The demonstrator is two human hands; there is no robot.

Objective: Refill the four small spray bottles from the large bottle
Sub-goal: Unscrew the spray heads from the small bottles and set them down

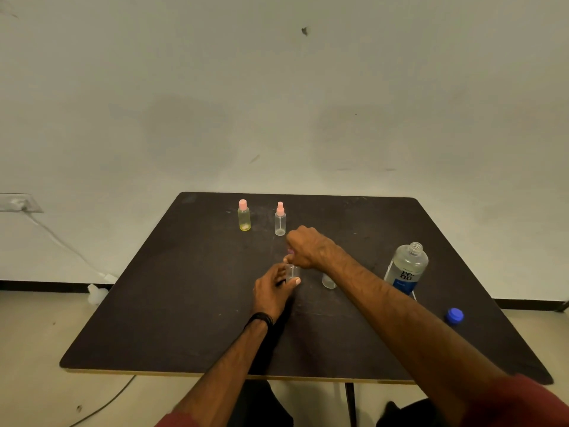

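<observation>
My left hand [272, 289] grips a small clear spray bottle [292, 271] standing mid-table. My right hand [306, 246] is curled over its top, with a bit of pink spray cap [290, 250] showing under the fingers. Another small clear bottle [328, 281] stands just to the right, partly behind my right forearm; its top is hidden. At the back stand a yellowish bottle with a pink cap [244, 215] and a clear bottle with a pink spray head [280, 219]. The large bottle [406, 268] stands uncapped at the right, its blue cap [454, 315] lying nearer the table's right edge.
The dark square table [184, 318] stands against a pale wall. A white plug and cable [98, 292] lie on the floor to the left. One table leg [351, 402] shows under the front edge.
</observation>
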